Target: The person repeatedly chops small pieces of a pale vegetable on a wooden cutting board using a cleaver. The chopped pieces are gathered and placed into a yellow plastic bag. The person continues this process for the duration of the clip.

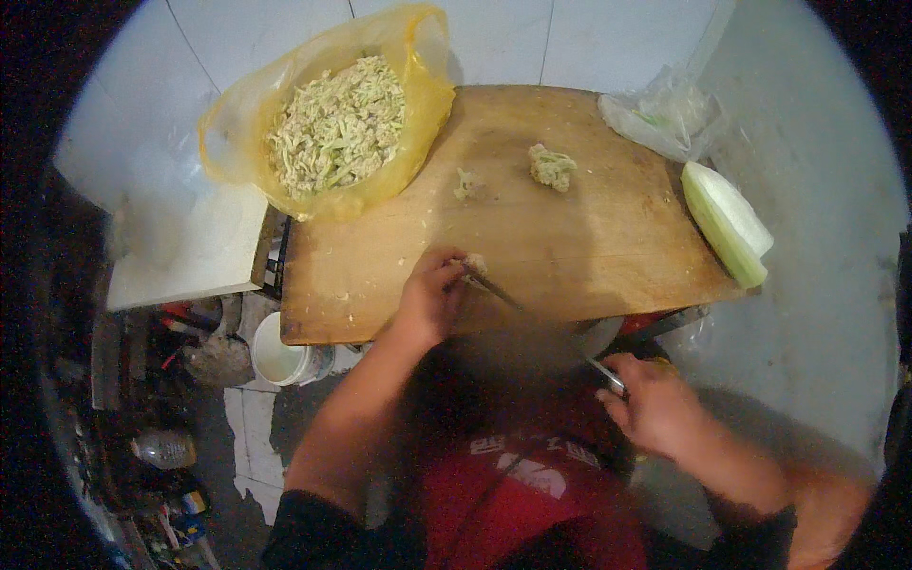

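My left hand (431,292) pinches a small cauliflower floret (473,266) over the near part of a wooden cutting board (370,278). Gripped in my right hand (652,402), just off the board's near edge, is the handle of a knife (605,375). Its dark blade slants up and left to the floret by my left fingers; the middle of the blade is blurred. Farther back on the board lie a larger cauliflower floret (552,169) and a small bit of cauliflower (467,184). A yellow plastic bag (427,121) at the back left holds many cut cauliflower pieces (342,128).
A cut pale-green gourd (723,224) rests along the board's right edge. Behind it is a clear plastic bag (666,117). White tiles (499,43) rise behind the board, and a pale wall (812,214) stands right. Below left are a white bucket (285,356) and a plastic bottle (164,449).
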`<state>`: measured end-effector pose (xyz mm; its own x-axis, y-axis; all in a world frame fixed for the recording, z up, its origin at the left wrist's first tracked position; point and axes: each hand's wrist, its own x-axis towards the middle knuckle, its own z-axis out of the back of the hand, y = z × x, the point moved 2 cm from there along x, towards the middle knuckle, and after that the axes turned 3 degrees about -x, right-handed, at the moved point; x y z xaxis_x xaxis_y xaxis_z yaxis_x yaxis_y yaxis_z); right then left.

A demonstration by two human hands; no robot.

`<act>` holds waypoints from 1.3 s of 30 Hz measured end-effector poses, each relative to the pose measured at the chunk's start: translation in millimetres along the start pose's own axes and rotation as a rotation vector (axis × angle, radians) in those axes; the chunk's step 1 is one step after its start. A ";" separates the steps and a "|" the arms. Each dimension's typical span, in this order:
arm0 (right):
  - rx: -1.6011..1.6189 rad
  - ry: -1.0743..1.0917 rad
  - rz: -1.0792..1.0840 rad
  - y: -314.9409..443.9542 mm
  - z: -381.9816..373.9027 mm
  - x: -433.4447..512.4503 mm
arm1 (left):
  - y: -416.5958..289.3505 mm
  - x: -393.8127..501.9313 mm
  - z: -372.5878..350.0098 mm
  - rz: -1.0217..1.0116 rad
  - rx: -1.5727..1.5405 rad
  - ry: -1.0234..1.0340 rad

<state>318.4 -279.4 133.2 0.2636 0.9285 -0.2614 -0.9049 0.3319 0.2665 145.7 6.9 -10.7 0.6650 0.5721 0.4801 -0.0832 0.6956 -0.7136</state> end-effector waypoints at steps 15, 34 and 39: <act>-0.220 0.190 0.012 5.6 -1.1 47.0 | 12.9 -0.3 -0.7 0.003 -0.074 0.004; -0.190 -0.386 -0.177 -104.1 -30.7 -7.9 | -5.1 10.8 -6.4 0.123 0.287 -0.188; -0.293 -0.410 -0.228 -140.5 -45.3 21.1 | -17.5 38.1 -21.8 0.401 0.477 -0.024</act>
<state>436.0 -313.9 48.3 0.5190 0.8468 0.1165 -0.8495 0.5261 -0.0392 188.7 7.1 9.0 0.4972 0.8346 0.2371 -0.6490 0.5391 -0.5368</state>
